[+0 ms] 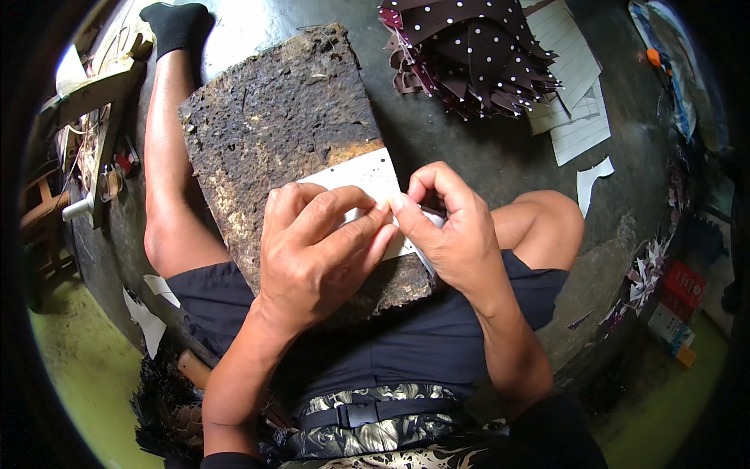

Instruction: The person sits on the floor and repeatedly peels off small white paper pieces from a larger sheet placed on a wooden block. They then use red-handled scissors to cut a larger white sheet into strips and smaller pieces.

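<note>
A white sheet [363,175] with small dark dots lies on a rough, dark, stained board [281,109] that rests across my lap. Over the sheet, my left hand [308,242] is closed, its fingers bent and its thumb and forefinger pressed together. My right hand [457,227] meets it there in a pinch, fingers curled. The fingertips of both hands touch or nearly touch; whatever sits between them is hidden or too small to name. Part of the sheet's right side is covered by my hands, and a pale edge shows beneath my right thumb.
Beyond the board lies a stack of dark, white-dotted cut pieces [476,51], beside lined paper sheets [582,117]. White scraps [144,320] are on the floor at left. A wooden frame [98,102] stands far left. At right are shredded scraps [647,270] and a red box [681,288].
</note>
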`<state>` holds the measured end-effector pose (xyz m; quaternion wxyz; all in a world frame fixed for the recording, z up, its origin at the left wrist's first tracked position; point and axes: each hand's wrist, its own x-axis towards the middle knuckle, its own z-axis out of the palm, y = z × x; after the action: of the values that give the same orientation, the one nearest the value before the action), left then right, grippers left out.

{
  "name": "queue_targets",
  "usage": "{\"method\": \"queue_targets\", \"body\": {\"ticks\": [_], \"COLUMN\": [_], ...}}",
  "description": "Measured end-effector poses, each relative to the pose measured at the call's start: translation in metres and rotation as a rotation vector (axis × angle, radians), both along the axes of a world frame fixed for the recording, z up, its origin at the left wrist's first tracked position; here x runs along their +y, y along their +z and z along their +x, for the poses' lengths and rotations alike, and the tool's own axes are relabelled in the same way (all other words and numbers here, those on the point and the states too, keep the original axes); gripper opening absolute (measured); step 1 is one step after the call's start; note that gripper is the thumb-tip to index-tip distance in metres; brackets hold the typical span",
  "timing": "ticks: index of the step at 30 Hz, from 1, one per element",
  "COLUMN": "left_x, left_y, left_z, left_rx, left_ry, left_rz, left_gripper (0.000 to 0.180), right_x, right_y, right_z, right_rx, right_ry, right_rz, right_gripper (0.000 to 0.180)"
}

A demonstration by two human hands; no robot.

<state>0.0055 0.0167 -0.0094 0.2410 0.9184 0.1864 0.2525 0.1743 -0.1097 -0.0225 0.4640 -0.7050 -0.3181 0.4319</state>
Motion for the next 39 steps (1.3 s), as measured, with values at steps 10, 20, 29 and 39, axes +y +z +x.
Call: {"method": "queue_targets", "body": {"ticks": [10, 20, 29, 39], "left_x": [-0.004, -0.047, -0.057, 0.023], "left_y": [0.01, 0.037, 0.061, 0.065], "left_z": [-0.004, -0.037, -0.037, -0.008], "left_rx": [0.033, -0.059, -0.299, 0.337], "left_ry": [0.028, -0.177, 0.12, -0.233], "left_rz": [-0.027, -0.851, -1.312, -0.473], "left_gripper": [0.035, 0.046, 0.024, 0.023], "right_x": [-0.024, -0.031, -0.042, -0.018], "right_y": [0.023, 0.051, 0.062, 0.056], "right_z": [0.022, -0.021, -0.035, -0.014], "right_rx": [0.11, 0.911, 1.077, 0.045], "right_ry": [0.034, -0.531, -0.648, -0.032], "right_rz": [-0.012, 0.471, 0.561, 0.117], "right_gripper": [0.027, 0.021, 0.023, 0.018]}}
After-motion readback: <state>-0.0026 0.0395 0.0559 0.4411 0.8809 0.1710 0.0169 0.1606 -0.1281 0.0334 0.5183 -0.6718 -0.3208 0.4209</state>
